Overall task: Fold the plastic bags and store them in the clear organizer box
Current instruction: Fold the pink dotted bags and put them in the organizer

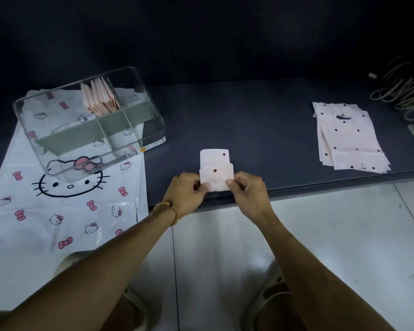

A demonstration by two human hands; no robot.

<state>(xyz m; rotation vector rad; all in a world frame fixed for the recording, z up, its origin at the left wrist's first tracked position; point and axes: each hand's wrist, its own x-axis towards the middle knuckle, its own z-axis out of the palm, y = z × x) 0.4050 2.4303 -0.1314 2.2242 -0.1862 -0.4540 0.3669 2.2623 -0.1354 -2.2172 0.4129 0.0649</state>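
A small folded pale pink bag with dark dots [216, 167] lies at the front edge of the dark surface. My left hand [186, 194] pinches its lower left corner, and my right hand [248, 191] pinches its lower right corner. A clear organizer box [151, 120] with grey dividers stands at the left. Several folded pink bags [100, 96] stand upright in its back compartment. A stack of flat dotted pink bags [349, 137] lies at the right.
A large white cat-print bag [65, 211] lies spread under the box and hangs over the front edge. Coiled cords [402, 94] sit at the far right. White floor tiles [344, 235] and my sandalled feet lie below the ledge.
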